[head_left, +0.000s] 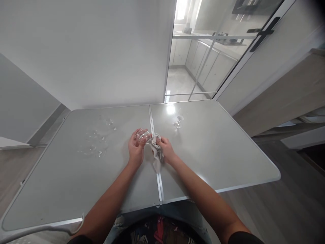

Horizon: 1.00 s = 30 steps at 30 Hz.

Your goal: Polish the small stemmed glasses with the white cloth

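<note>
My left hand (136, 147) is closed around the bowl of a clear stemmed glass (142, 135), which lies tilted sideways above the middle of the table. A whitish cloth (156, 152) is pinched in my right hand (165, 147), pressed against the glass's stem end, and its loose end hangs down toward the table seam. The cloth hides most of the stem and foot. Several more clear glasses (95, 139) lie on their sides on the left half of the table. One small stemmed glass (178, 121) stands upright on the right half.
The pale folding table (218, 149) has a metal seam (159, 189) down its middle. A white wall (114, 54) rises behind it, beside a glass-paned door (203, 61) with a black handle. A grey cable (56, 229) runs along the front left edge.
</note>
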Available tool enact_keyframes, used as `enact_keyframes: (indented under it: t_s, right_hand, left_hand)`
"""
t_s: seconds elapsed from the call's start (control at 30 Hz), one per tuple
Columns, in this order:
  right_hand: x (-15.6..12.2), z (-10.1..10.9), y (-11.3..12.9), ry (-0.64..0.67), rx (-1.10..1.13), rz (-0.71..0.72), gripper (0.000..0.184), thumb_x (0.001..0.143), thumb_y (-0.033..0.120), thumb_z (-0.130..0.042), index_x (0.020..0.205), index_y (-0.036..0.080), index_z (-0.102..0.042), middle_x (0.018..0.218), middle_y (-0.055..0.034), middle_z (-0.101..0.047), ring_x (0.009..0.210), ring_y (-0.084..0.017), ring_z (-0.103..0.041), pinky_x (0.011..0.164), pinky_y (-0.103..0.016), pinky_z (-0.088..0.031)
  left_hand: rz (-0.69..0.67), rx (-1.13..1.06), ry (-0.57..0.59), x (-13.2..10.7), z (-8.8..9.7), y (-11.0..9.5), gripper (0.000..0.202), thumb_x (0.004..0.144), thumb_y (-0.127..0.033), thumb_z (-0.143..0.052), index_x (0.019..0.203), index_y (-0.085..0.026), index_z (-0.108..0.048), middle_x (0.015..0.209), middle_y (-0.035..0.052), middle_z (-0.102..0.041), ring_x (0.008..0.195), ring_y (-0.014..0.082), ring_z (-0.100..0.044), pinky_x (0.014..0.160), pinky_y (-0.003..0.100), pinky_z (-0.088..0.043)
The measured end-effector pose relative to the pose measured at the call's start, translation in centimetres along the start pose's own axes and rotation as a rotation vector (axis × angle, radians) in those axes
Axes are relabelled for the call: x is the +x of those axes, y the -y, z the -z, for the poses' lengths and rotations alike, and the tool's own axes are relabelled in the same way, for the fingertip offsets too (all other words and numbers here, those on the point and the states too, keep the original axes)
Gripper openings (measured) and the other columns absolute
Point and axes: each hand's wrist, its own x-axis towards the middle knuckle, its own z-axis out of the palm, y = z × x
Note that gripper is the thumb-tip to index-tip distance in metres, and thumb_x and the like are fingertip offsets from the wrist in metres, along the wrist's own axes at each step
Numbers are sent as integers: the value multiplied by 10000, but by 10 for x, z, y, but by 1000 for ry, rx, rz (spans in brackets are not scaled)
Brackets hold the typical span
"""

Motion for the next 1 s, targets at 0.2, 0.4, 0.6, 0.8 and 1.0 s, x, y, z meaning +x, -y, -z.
enact_keyframes:
  t_s: [0.2,0.4,0.6,0.8,1.0]
  right_hand:
    - [-8,-2,-9,-65,-830,562,224,946,285,-490,1131,210,-590,992,-118,-640,933,-261,-582,859,-379,-457]
    - [-5,-4,-6,-8,-643,575,215,933,280,-520,1110,222,-628,998,-98,-646,948,-253,-567,880,-397,-457]
    - [5,0,-5,-427,136,354,271,912,480,-631,1085,272,-626,1123,-37,-635,975,-178,-584,875,-329,-481]
    - [9,-7,-5,-250,433,104,348,877,562,-652,1057,271,-590,1063,-26,-661,941,-174,-625,800,-315,-538]
    - [7,-12,-7,-248,425,66,357,779,397,-795,1047,257,-607,1062,-19,-691,932,-167,-647,764,-275,-535]
  left_hand:
    - [-94,59,-79,0,-2,-4,610,782,-459,-811,1283,-234,-546,1349,150,-616,1027,264,-731,981,461,-555]
    - [-139,-5,-80,4,-2,-12,569,782,-423,-822,1256,-235,-568,1358,141,-584,1082,270,-705,1045,503,-517]
    - [-219,-32,-117,12,4,-21,524,809,-474,-783,1252,-339,-536,1448,94,-487,1202,300,-646,1028,519,-530]
    - [-254,-12,-84,5,-4,-21,620,733,-482,-844,1215,-340,-481,1400,84,-491,1214,289,-632,1032,505,-532]
    - [-147,99,21,-8,-12,-12,778,642,-307,-926,1209,-318,-393,1251,80,-644,1088,261,-707,968,458,-557]
